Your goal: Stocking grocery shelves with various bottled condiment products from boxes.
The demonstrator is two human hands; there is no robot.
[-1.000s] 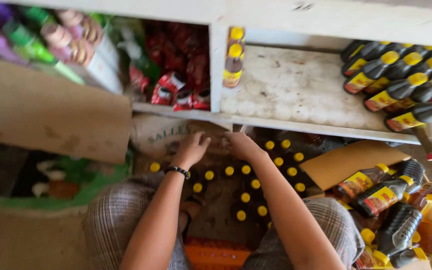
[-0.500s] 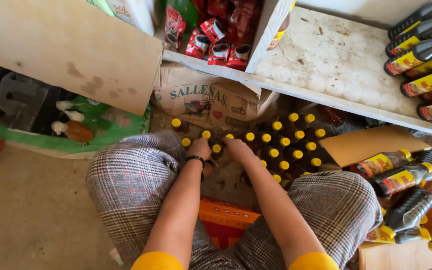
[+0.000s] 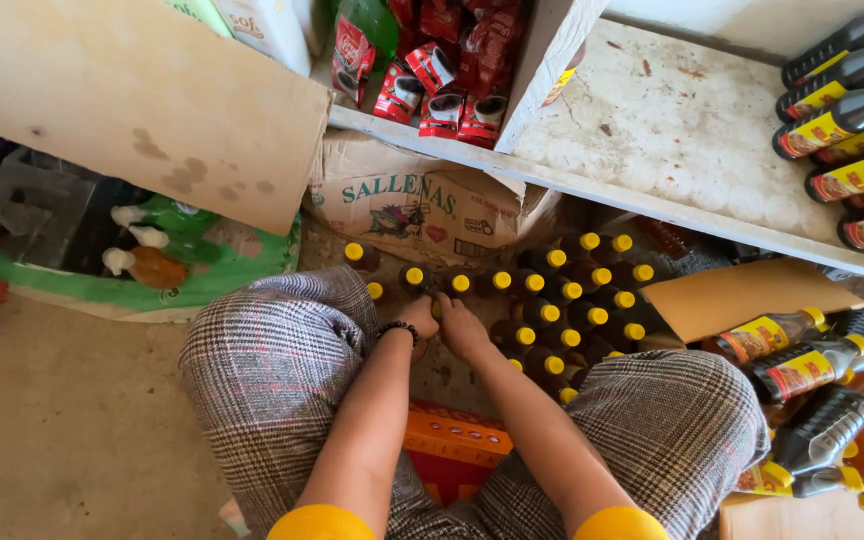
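Observation:
My left hand (image 3: pixel 418 316), with a dark bead bracelet on the wrist, and my right hand (image 3: pixel 463 327) are pressed together low between my knees. Their fingers curl down around one dark bottle with a yellow cap (image 3: pixel 436 308) at the near left edge of a cluster of several such upright bottles (image 3: pixel 562 290). The fingertips are hidden among the bottles. My legs in grey checked trousers (image 3: pixel 282 370) flank the cluster on both sides.
A printed cardboard box (image 3: pixel 402 200) sits under the white shelf (image 3: pixel 652 130). Red packets (image 3: pixel 432 90) and lying dark bottles (image 3: pixel 842 110) fill the shelf. More bottles (image 3: pixel 802 370) lie at right beside a brown flap (image 3: pixel 732 295). An orange crate (image 3: pixel 452 450) is underneath me.
My hands have drawn closer together and dropped lower into the near left side of the bottle cluster. The view has tilted down and moved in toward the bottles.

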